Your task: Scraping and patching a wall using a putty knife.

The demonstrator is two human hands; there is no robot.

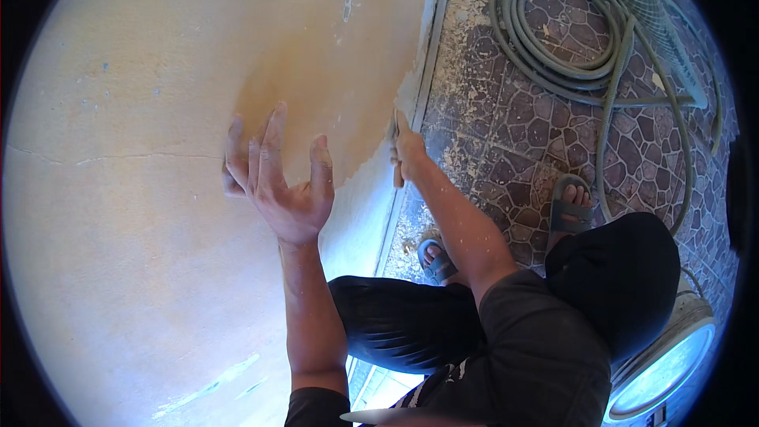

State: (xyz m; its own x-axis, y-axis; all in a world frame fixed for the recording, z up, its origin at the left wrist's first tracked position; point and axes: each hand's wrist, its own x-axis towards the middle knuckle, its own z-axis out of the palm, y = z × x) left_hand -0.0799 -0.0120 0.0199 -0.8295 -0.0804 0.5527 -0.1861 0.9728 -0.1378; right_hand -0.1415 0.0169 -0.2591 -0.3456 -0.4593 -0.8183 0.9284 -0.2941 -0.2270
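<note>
The right hand [407, 152] clenched a thin scraper [394, 150] against the wall [142, 213]. It looked light, stiff, best gripped at its handle. The left hand [281, 182] rested released.

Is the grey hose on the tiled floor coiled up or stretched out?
Mostly coiled: the grey hose lies in several round loops on the tiled floor, with one end trailing toward the sandalled foot.

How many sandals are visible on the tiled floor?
2. One grey sandal is on the foot beside the coiled hose. The other sandal is nearer the wall, partly hidden behind the right forearm.
</note>
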